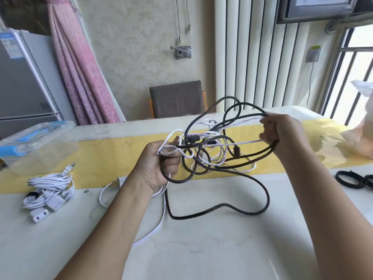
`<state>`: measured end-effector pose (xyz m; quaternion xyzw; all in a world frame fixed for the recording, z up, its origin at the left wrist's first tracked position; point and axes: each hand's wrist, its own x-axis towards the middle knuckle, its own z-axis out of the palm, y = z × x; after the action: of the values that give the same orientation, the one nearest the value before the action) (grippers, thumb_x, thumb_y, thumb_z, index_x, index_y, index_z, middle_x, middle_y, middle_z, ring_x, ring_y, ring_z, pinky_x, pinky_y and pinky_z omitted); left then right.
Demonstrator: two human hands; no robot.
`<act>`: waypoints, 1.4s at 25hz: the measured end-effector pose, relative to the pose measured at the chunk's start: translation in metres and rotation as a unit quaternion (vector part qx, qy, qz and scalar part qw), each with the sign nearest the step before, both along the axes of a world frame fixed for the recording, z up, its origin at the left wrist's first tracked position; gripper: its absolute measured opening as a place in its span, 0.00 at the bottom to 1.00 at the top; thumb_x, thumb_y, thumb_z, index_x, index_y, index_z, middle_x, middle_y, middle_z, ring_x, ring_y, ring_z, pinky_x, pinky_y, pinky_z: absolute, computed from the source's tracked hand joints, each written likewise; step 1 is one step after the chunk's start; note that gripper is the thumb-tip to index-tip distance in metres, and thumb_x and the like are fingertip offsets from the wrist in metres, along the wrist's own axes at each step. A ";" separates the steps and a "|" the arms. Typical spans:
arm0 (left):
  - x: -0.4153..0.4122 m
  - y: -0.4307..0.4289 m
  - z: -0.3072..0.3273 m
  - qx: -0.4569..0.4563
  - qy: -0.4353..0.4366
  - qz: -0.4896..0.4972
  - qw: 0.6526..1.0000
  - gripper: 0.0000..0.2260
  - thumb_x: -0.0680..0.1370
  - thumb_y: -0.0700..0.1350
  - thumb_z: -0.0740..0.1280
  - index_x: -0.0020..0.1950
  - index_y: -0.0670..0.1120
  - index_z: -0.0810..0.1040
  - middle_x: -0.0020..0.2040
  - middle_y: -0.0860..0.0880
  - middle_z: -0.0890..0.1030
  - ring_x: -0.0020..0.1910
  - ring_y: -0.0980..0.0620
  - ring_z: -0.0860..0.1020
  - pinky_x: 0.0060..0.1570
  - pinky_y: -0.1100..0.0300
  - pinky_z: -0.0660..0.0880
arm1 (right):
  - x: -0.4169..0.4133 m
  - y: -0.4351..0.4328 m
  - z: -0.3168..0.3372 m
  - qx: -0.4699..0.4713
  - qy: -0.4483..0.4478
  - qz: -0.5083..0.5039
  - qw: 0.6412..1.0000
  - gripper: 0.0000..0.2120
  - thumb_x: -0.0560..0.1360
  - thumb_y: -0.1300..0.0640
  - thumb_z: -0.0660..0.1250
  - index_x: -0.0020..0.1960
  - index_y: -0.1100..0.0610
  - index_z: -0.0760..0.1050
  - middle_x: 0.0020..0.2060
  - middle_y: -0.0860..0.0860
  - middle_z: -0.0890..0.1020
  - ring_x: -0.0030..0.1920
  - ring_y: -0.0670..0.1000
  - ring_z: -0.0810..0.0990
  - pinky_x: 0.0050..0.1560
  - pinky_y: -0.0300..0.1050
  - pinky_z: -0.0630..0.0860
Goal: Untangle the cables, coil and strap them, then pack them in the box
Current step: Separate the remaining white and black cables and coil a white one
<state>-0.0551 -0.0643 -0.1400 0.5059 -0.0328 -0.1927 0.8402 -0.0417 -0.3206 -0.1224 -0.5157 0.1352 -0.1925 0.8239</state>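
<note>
Black and white cables [212, 150] are clenched in my curled fingers [171, 166]: left hand [157, 164] bunches them, right hand [284, 134] grips long loops [242, 105], spread apart above the tabletop [201, 239], I judge to expose the crossings. A white coil [50, 188] lies near the clear box [38, 142].

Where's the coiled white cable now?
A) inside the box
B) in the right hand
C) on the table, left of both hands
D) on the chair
C: the coiled white cable lies on the table in front of the clear box, outside it.
</note>
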 end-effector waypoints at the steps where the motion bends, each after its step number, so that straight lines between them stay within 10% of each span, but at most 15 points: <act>1: 0.001 0.001 -0.002 0.025 -0.008 -0.007 1.000 0.08 0.60 0.39 0.59 0.21 0.44 0.73 0.19 0.56 0.57 0.22 0.58 0.47 0.22 0.67 0.42 | -0.001 -0.006 0.000 -0.024 0.005 -0.025 0.999 0.09 0.72 0.70 0.62 0.35 0.60 0.72 0.18 0.47 0.66 0.17 0.46 0.60 0.21 0.36 0.64; 4: 0.007 0.005 -0.011 0.122 -0.032 0.017 0.992 0.15 0.72 0.39 0.55 0.34 0.45 0.81 0.20 0.55 0.66 0.16 0.62 0.53 0.21 0.67 0.43 | -0.003 -0.025 0.000 -0.203 0.069 -0.076 0.974 0.11 0.70 0.70 0.64 0.50 0.60 0.77 0.35 0.53 0.77 0.30 0.47 0.72 0.31 0.37 0.72; 8: 0.004 -0.001 -0.013 0.212 -0.127 0.000 0.969 0.11 0.81 0.42 0.57 0.55 0.45 0.79 0.27 0.53 0.79 0.19 0.62 0.55 0.20 0.70 0.48 | -0.012 0.003 0.001 -0.559 0.029 -0.024 0.828 0.30 0.68 0.71 0.60 0.67 0.52 0.71 0.66 0.53 0.70 0.64 0.54 0.70 0.61 0.44 0.68; 11: 0.004 -0.006 -0.014 0.274 -0.211 0.016 0.938 0.11 0.82 0.42 0.58 0.56 0.44 0.79 0.24 0.56 0.74 0.20 0.60 0.55 0.20 0.69 0.51 | -0.025 0.046 0.004 -0.628 -0.154 0.174 0.743 0.30 0.67 0.71 0.62 0.62 0.46 0.74 0.63 0.40 0.73 0.64 0.38 0.69 0.65 0.30 0.60; 14: 0.002 -0.004 -0.011 0.320 -0.251 0.005 0.914 0.07 0.80 0.42 0.63 0.56 0.46 0.79 0.23 0.55 0.73 0.20 0.58 0.55 0.21 0.68 0.53 | -0.017 0.062 -0.013 -0.710 -0.190 0.210 0.645 0.16 0.71 0.66 0.67 0.56 0.50 0.78 0.47 0.37 0.78 0.49 0.37 0.75 0.66 0.37 0.62; 21: 0.013 0.020 -0.010 0.540 -0.349 0.156 0.750 0.05 0.74 0.49 0.71 0.39 0.52 0.81 0.37 0.60 0.81 0.29 0.66 0.71 0.34 0.68 0.64 | -0.022 0.061 -0.009 -0.702 -0.215 0.151 0.662 0.06 0.71 0.63 0.62 0.39 0.55 0.75 0.42 0.50 0.80 0.43 0.52 0.77 0.45 0.48 0.74; 28: 0.011 0.002 -0.013 0.345 -0.332 0.112 0.871 0.11 0.83 0.46 0.55 0.45 0.43 0.71 0.40 0.52 0.85 0.37 0.56 0.79 0.35 0.63 0.74 | -0.028 0.077 -0.010 -0.673 -0.081 0.182 0.712 0.10 0.71 0.48 0.71 0.44 0.53 0.74 0.36 0.49 0.81 0.36 0.46 0.76 0.36 0.40 0.69; 35: -0.002 -0.022 -0.009 0.074 -0.275 0.144 0.948 0.13 0.83 0.49 0.53 0.47 0.41 0.67 0.40 0.43 0.85 0.43 0.44 0.84 0.47 0.55 0.81 | -0.023 0.061 -0.007 -0.567 -0.055 0.278 0.774 0.07 0.70 0.53 0.75 0.34 0.50 0.80 0.31 0.48 0.82 0.31 0.43 0.75 0.36 0.36 0.71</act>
<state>-0.0567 -0.0858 -0.1494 0.5992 -0.1753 0.0750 0.7776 -0.0647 -0.2592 -0.1290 -0.8930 -0.1930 -0.0251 0.4057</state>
